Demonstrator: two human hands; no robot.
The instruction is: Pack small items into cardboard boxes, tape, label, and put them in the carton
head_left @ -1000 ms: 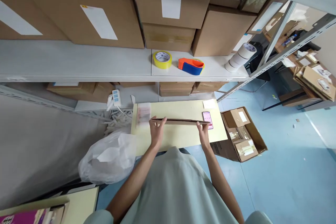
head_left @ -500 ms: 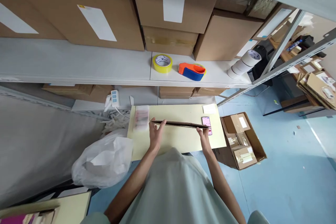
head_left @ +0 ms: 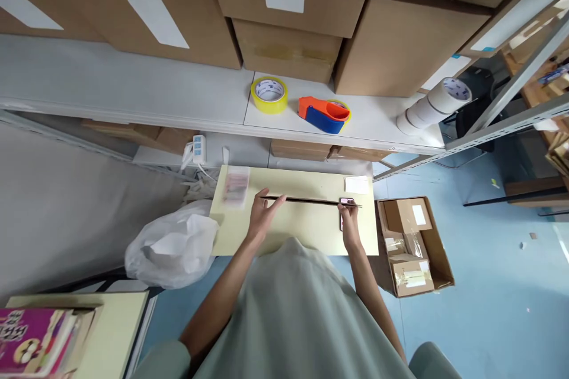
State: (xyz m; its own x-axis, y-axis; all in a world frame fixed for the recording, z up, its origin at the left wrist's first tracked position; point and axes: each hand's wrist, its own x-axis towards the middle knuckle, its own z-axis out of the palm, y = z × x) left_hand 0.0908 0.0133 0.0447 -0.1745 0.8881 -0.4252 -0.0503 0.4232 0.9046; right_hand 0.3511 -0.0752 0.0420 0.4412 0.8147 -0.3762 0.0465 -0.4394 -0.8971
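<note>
A thin, flat, dark panel (head_left: 311, 201) is seen edge-on above the pale yellow table (head_left: 288, 231), so its faces are hidden and I cannot tell its exact kind. My left hand (head_left: 262, 216) grips its left end between thumb and fingers. At the other end, my right hand (head_left: 349, 222) pinches it the same way. Below my right hand a phone with a pink screen (head_left: 347, 200) lies on the table, partly covered by the hand. A clear plastic pack with reddish contents (head_left: 236, 187) lies left of my left hand. White paper slips (head_left: 356, 184) lie at the back right.
Above the table, a grey shelf (head_left: 178, 89) holds large cartons, yellow tape (head_left: 269, 95), an orange-blue tape dispenser (head_left: 324, 114) and white rolls (head_left: 433, 106). An open carton of boxes (head_left: 440, 249) stands right; a white plastic bag (head_left: 173, 249) left. Books (head_left: 31, 340) lie lower left.
My view has shifted, bringing the shelf closer and more of the books into sight. Both hands still hold the panel, which now looks thinner and more level, its right end over the phone.
</note>
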